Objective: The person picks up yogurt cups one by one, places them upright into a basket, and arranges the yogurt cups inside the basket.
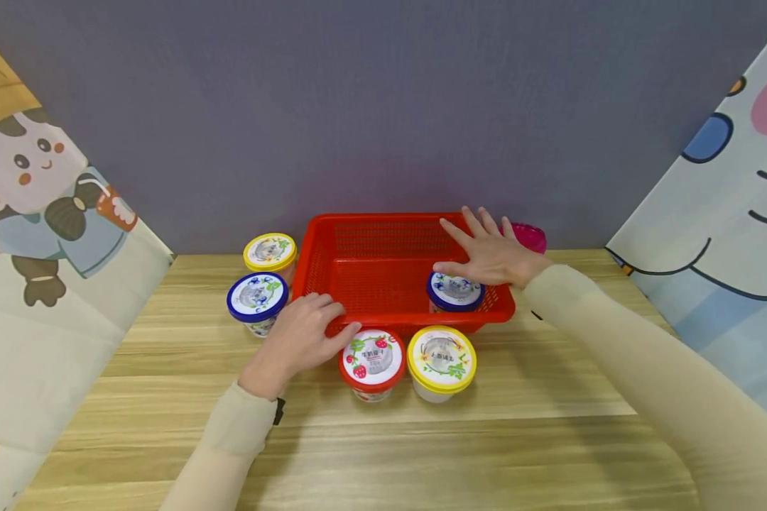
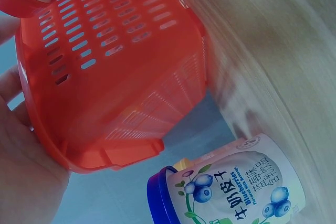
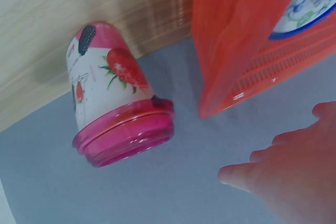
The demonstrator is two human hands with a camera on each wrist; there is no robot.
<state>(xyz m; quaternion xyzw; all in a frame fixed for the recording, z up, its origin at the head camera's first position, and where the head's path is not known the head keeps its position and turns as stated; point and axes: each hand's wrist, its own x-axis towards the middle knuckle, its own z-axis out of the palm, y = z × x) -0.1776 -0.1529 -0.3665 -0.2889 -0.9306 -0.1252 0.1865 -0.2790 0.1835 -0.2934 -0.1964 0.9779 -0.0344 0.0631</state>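
A red plastic basket (image 1: 390, 319) with slotted walls stands against the back panel. My left hand (image 1: 297, 337) grips its front left corner, fingers over the rim and thumb along the front. Inside, at the right end, sits a blue-lidded blueberry tub (image 1: 454, 289). Above that tub my right hand (image 1: 491, 257) hovers with spread fingers and holds nothing. In front of the basket stand a red-lidded strawberry tub (image 1: 372, 360) and a yellow-lidded tub (image 1: 442, 360). A pink-lidded cup (image 3: 115, 82) with strawberry print stands to the basket's right, partly hidden by my hand in the head view.
Left of the basket are another blue-lidded blueberry tub (image 2: 231, 187) and, behind it, another yellow-lidded tub (image 1: 270, 250). All stand on a wood-grain table (image 1: 454, 454). A grey panel (image 1: 383, 106) closes the back, with cartoon-printed panels at both sides.
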